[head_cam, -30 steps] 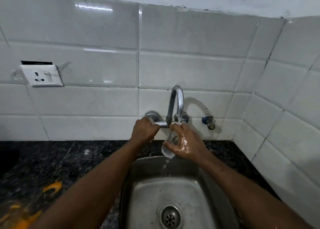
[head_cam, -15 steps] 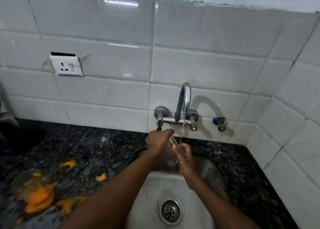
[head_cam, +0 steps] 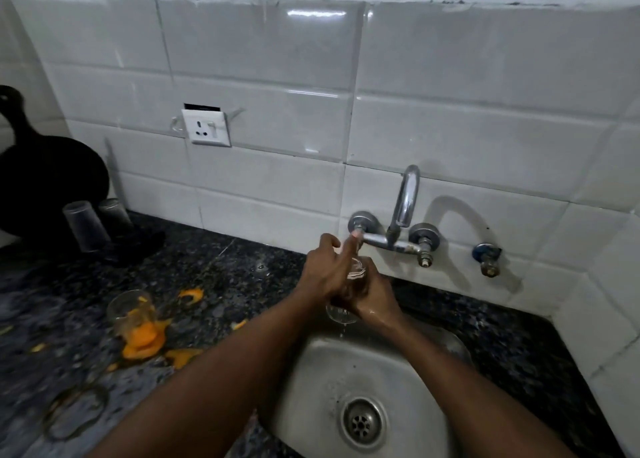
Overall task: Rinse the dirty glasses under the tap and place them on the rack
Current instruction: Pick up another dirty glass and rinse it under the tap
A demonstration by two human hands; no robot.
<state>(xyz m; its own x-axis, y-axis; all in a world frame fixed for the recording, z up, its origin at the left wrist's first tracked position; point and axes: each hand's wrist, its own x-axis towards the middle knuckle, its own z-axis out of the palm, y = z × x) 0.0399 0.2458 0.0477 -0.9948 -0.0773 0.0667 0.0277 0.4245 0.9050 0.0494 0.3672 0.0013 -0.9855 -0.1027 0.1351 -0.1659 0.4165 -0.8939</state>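
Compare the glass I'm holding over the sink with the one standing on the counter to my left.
The held glass is tilted in the grip of the right hand above the sink; the counter glass stands upright on the countertop with no hand on it. The held glass looks clean and is dripping; the counter glass has orange residue inside it and around its base. Both are clear tumblers.

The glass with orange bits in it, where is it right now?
In the head view, the dirty glass sits on the dark counter left of the sink, among orange scraps.
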